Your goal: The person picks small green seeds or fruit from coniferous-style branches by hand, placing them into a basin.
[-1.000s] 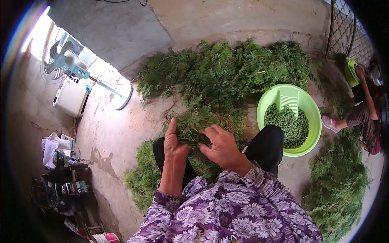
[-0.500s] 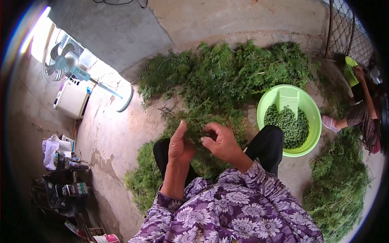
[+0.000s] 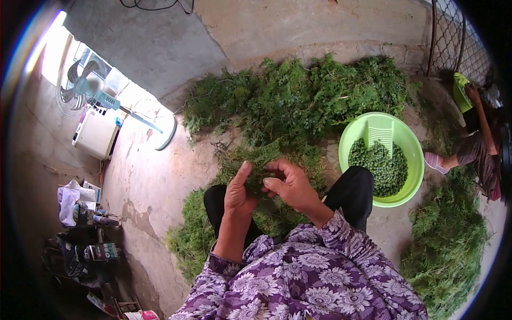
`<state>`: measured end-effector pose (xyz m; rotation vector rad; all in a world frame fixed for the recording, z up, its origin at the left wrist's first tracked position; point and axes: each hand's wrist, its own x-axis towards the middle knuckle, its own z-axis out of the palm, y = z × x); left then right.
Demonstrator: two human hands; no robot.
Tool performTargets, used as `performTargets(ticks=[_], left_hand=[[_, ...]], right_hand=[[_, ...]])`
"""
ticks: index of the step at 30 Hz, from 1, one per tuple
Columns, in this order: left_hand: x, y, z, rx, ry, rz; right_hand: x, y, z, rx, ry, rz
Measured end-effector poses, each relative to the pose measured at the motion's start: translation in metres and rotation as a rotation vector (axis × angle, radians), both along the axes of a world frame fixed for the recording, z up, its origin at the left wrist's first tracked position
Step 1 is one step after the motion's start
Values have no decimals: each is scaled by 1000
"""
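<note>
Nearest: purple floral shirt (image 3: 298, 272), black-clad knees out at 10 and 2. Just beyond, left hand (image 3: 238, 196) at the sprig (image 3: 256, 160), thumb up, other fingers mostly hidden; can't tell if its grip is closed. Right hand (image 3: 292, 185) beside it on the sprig's right, fingers curled toward thumb; can't tell if anything's pinched. Sprig is between the hands, over loose greenery. More cut foliage (image 3: 192, 234) at 8 o'clock by the left knee. From the hands: light green basin (image 3: 415, 170) just outside the right knee, near 3, small round green berries (image 3: 386, 170) inside, ribbed panel at its 12. Big leafy pile (image 3: 298, 101) at 12 to 1, against the wall. Another pile (image 3: 448, 245) at 4. Farther: pedestal fan (image 3: 88, 89) at 10, seated co-worker (image 3: 482, 154) at 3 holding a green container (image 3: 460, 93), wire mesh (image 3: 458, 42) at 2.
</note>
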<state>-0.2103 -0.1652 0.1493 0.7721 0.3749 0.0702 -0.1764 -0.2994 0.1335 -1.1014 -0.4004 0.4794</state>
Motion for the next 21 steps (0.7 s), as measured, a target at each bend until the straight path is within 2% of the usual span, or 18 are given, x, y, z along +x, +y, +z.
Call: performTargets(ticks=[4,8,10,12,16,18,21], left_hand=[[1,7,-9,0,21,-78],[4,7,-16,19,84,6],[5,1,-14,-10,85,32],[3,-8,-11,137,95,114],[6,-6,-17,211,38,143],[7,1,-21,234,111,214],[8,-1,-23,222,60,286]], right_hand=[[-1,5,-6,-8,-8,-36],[-4,6,-7,-107,-40,-54],[-5,7,-10,-187,-145,-65],[-6,6,-6,-192,-201,-113],[-4,8,-11,-275,-418,-207],[-5,10,-13,-279,-438,-211],[-6,8,-10,-300,-438,-198]])
